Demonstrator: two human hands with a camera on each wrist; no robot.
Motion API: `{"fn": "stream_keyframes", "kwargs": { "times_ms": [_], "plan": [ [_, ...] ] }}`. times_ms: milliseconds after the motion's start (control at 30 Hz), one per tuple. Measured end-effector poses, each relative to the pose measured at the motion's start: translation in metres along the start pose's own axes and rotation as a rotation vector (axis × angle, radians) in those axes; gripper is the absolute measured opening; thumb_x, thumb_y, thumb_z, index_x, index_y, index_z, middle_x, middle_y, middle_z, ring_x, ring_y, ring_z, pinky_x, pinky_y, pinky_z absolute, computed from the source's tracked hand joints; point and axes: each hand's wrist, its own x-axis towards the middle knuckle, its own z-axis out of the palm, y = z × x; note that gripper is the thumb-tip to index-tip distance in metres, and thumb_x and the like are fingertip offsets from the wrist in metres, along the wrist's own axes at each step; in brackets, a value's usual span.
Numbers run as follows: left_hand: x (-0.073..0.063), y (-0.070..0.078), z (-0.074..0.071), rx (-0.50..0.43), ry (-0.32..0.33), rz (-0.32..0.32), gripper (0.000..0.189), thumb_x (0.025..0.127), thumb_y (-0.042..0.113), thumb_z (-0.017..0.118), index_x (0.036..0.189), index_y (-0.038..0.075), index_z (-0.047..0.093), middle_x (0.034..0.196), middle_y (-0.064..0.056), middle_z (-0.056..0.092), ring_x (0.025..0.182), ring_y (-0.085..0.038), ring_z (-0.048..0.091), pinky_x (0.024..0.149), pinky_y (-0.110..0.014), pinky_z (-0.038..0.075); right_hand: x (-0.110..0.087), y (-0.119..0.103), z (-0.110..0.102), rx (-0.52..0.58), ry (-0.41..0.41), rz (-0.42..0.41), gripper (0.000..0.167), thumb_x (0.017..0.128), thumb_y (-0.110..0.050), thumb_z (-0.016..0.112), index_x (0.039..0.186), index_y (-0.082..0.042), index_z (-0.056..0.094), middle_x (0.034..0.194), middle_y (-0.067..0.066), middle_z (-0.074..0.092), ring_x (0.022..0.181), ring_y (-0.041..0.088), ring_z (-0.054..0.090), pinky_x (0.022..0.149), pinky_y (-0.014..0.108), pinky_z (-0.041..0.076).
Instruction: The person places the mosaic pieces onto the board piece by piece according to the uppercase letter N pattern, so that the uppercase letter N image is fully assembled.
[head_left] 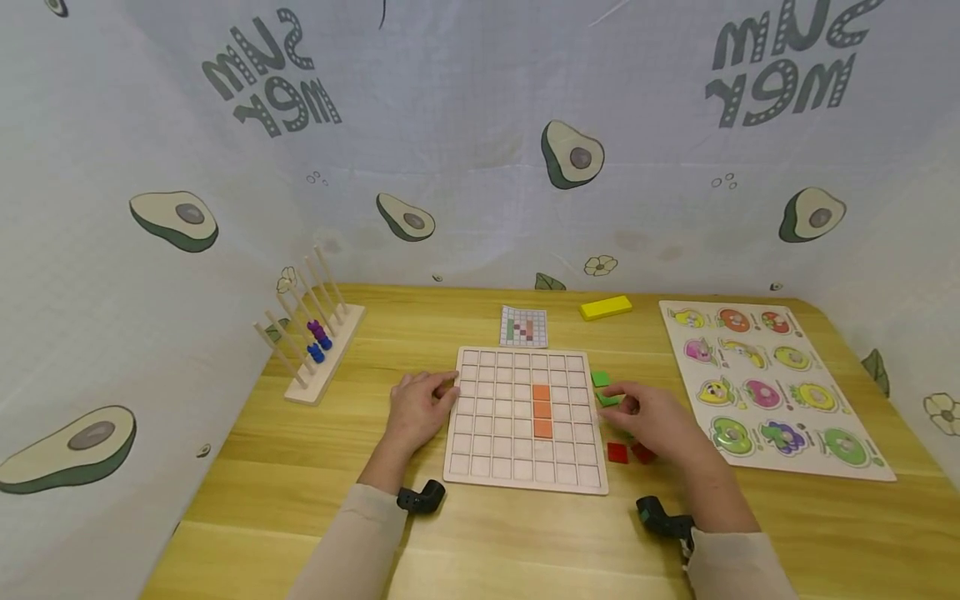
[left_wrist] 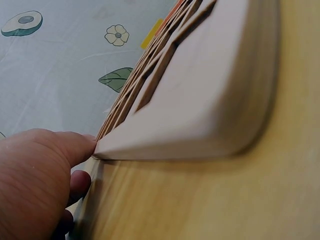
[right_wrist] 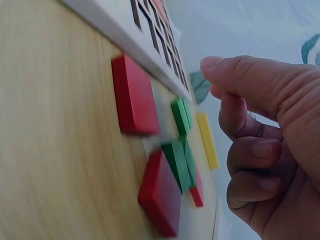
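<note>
Left grip (head_left: 420, 408), digits apart, touches the board (head_left: 498, 425) to its right. Right grip (head_left: 651, 417), thumb and forefinger apart, above green tiles (head_left: 600, 379); red tile (head_left: 617, 452) nearby, wearer's side.

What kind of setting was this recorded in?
Likely a screened-off play or recording corner: avocado-print cloth hangs around a table that holds a grid board and a fruit puzzle.

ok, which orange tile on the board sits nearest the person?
The lowest orange tile in the head view; the middle one and top one lie farther away.
</note>
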Motion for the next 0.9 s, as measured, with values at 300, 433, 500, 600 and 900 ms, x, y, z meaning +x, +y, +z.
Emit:
{"fn": "stream_keyframes", "kwargs": {
  "times_ms": [300,433,500,600,900],
  "plan": [
    [0.000,0.001,-0.002,0.003,-0.001,-0.001,0.030,0.097,0.030,0.070,0.125,0.021,0.075,0.084,0.004,0.066,0.081,-0.016,0.048,0.083,-0.040,0.032,-0.001,0.030,-0.017,-0.061,0.085,0.050,0.044,0.097,-0.038,0.069,0.129,-0.008,0.066,0.088,0.005,0.058,0.080,0.021,0.052,0.067,0.032,0.039],
    [0.001,-0.001,0.000,0.011,-0.006,0.006,0.030,0.097,0.031,0.069,0.125,0.021,0.074,0.083,0.005,0.065,0.080,-0.015,0.047,0.082,-0.039,0.032,-0.002,0.039,-0.023,-0.068,0.086,0.066,0.047,0.097,-0.038,0.069,0.130,-0.006,0.065,0.090,0.007,0.059,0.082,0.022,0.052,0.068,0.032,0.039],
    [0.001,-0.002,0.001,0.012,-0.007,0.008,0.030,0.098,0.031,0.069,0.126,0.021,0.074,0.083,0.005,0.065,0.079,-0.015,0.046,0.082,-0.039,0.032,-0.003,0.041,-0.024,-0.070,0.085,0.065,0.045,0.097,-0.035,0.070,0.129,-0.004,0.065,0.091,0.008,0.061,0.082,0.023,0.053,0.069,0.032,0.040],
    [0.001,-0.002,0.000,0.013,-0.005,0.008,0.030,0.098,0.031,0.068,0.126,0.021,0.074,0.082,0.006,0.064,0.079,-0.015,0.045,0.083,-0.039,0.031,-0.003,0.043,-0.026,-0.070,0.083,0.068,0.041,0.097,-0.030,0.069,0.128,-0.003,0.065,0.092,0.009,0.064,0.081,0.023,0.054,0.068,0.031,0.041],
    [0.002,0.001,-0.001,0.002,-0.011,0.001,0.031,0.097,0.030,0.069,0.127,0.020,0.074,0.082,0.004,0.065,0.080,-0.017,0.047,0.086,-0.042,0.033,-0.001,0.048,-0.026,-0.069,0.063,0.094,0.037,0.097,-0.026,0.067,0.124,-0.001,0.065,0.087,0.009,0.062,0.074,0.021,0.053,0.064,0.031,0.041]
  ]
}}
